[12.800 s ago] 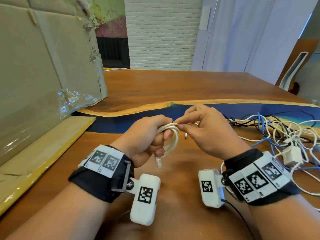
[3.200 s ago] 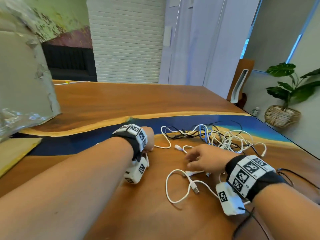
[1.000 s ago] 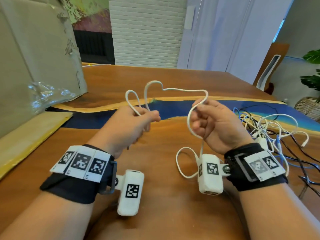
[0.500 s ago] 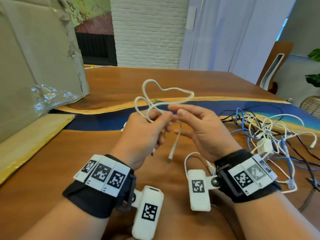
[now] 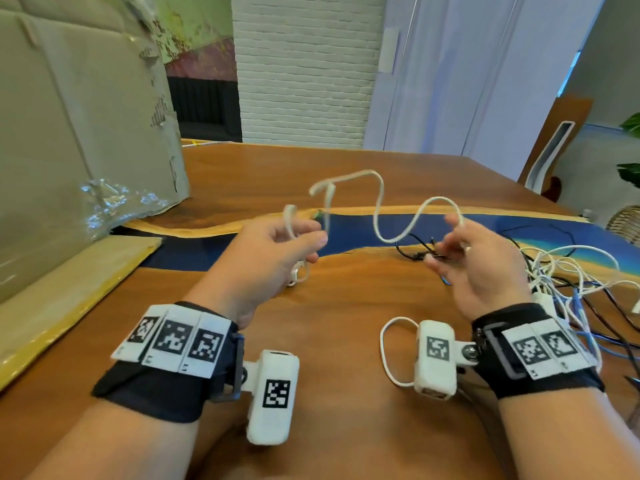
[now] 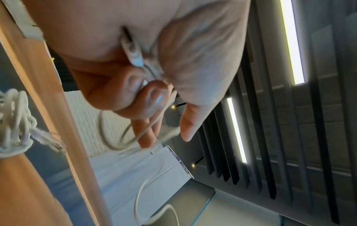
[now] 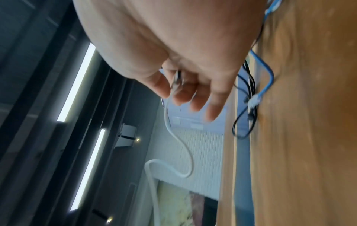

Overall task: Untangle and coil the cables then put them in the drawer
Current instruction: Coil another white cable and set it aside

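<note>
A thin white cable point(image 5: 379, 202) hangs in waves in the air between my two hands, above the wooden table point(image 5: 329, 306). My left hand point(image 5: 308, 237) grips one end with a small loop standing above the thumb. In the left wrist view its curled fingers point(image 6: 146, 91) close round the cable's white plug point(image 6: 133, 52). My right hand point(image 5: 446, 237) pinches the other end. The right wrist view shows that plug point(image 7: 176, 82) between thumb and fingers, the other fingers nearly straight. No drawer is in view.
A tangle of white, blue and black cables point(image 5: 568, 271) lies on the table at the right. A coiled white bundle point(image 6: 13, 122) lies on the table beyond my left hand. A big cardboard box point(image 5: 69, 133) stands at the left. One more white loop point(image 5: 384, 355) lies beside my right wrist.
Half a second ago my hands met at the middle; they have since drawn apart. The white cable is now stretched out in waves between them.
</note>
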### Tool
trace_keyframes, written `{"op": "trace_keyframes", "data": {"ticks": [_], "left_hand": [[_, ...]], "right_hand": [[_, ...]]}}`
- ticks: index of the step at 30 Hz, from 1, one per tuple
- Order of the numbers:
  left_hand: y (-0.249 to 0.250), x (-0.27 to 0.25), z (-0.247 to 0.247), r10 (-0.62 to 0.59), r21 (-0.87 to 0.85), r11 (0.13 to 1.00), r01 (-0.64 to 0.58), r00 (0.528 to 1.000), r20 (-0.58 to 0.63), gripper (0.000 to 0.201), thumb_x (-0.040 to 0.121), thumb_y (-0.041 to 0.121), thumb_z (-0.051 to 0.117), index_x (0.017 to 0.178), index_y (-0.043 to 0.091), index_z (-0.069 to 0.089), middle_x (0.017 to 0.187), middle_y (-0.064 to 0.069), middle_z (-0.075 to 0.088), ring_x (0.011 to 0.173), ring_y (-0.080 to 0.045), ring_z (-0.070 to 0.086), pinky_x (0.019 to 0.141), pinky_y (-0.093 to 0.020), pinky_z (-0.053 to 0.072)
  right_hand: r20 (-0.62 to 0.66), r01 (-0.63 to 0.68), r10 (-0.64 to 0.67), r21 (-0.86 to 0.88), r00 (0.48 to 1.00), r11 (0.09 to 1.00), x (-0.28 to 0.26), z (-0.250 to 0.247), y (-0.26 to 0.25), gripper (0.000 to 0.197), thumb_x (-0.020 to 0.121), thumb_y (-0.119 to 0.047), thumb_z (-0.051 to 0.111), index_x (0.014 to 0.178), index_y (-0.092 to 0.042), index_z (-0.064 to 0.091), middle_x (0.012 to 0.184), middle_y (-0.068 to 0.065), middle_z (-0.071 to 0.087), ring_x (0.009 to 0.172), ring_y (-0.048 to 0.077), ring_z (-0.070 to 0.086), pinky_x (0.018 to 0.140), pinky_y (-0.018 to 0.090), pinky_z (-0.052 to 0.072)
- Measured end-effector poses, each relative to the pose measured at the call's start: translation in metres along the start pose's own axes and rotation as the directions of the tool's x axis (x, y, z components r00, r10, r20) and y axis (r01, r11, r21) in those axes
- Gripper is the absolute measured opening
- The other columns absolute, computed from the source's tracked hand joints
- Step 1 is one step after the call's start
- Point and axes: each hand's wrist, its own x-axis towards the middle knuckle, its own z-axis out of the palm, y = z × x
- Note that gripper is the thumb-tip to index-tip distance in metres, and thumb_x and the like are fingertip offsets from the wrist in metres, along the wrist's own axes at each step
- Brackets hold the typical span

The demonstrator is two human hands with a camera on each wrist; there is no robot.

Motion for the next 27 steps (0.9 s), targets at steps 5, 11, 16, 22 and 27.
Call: {"op": "trace_keyframes", "data": {"ticks": [5, 11, 16, 22, 27], "left_hand": [[0.0, -0.005, 0.005, -0.095, 0.214, 0.975, 0.052, 0.976, 0.195, 0.017, 0.098, 0.018, 0.066, 0.103, 0.026, 0.08, 0.08, 0.01, 0.072, 0.046, -0.007, 0.042, 0.044, -0.016, 0.035], [0.003, -0.015, 0.017, -0.127, 0.181, 0.982, 0.058, 0.907, 0.401, 0.043, 0.103, -0.001, 0.035, 0.112, 0.015, 0.074, 0.09, -0.01, 0.074, 0.044, -0.015, 0.028, 0.041, -0.021, 0.025], [0.01, -0.019, 0.011, -0.153, 0.09, 0.988, 0.126, 0.886, 0.438, 0.019, 0.107, 0.022, 0.042, 0.121, 0.02, 0.055, 0.062, -0.004, 0.041, 0.045, -0.014, 0.019, 0.042, -0.021, 0.014], [0.004, -0.013, 0.014, -0.146, 0.436, 0.898, -0.057, 0.896, 0.42, 0.016, 0.11, 0.025, 0.041, 0.112, 0.022, 0.057, 0.058, 0.003, 0.055, 0.048, -0.011, 0.04, 0.051, -0.025, 0.035], [-0.004, -0.008, 0.012, -0.142, 0.564, 0.822, -0.076, 0.932, 0.333, 0.026, 0.103, 0.017, 0.051, 0.09, 0.024, 0.072, 0.079, 0.008, 0.075, 0.065, -0.004, 0.063, 0.07, -0.025, 0.049]], "right_hand": [[-0.134, 0.237, -0.292, -0.324, 0.947, 0.916, 0.008, -0.012, -0.006, 0.052, 0.101, -0.014, 0.055, 0.152, -0.024, 0.048, 0.157, -0.006, 0.044, 0.143, 0.012, 0.039, 0.106, 0.029, 0.035], [0.567, 0.544, -0.308, -0.308, 0.764, 0.781, -0.036, 0.023, 0.005, 0.059, 0.088, -0.016, 0.064, 0.145, -0.031, 0.053, 0.143, -0.01, 0.06, 0.135, 0.001, 0.052, 0.115, 0.03, 0.041], [0.819, 0.311, -0.033, -0.18, 0.573, 0.933, -0.047, 0.037, 0.026, 0.041, 0.095, -0.019, 0.059, 0.136, -0.018, 0.061, 0.098, 0.019, 0.073, 0.097, 0.027, 0.071, 0.098, 0.042, 0.053], [0.77, 0.43, -0.022, -0.332, 0.637, 0.84, -0.043, 0.028, 0.018, 0.025, 0.096, -0.012, 0.07, 0.12, -0.017, 0.072, 0.071, 0.022, 0.066, 0.068, 0.027, 0.067, 0.081, 0.044, 0.058], [0.747, 0.479, -0.08, -0.336, 0.66, 0.811, -0.045, 0.026, 0.011, 0.04, 0.089, -0.006, 0.076, 0.125, -0.023, 0.069, 0.07, 0.012, 0.072, 0.065, 0.025, 0.07, 0.083, 0.041, 0.059]]}}
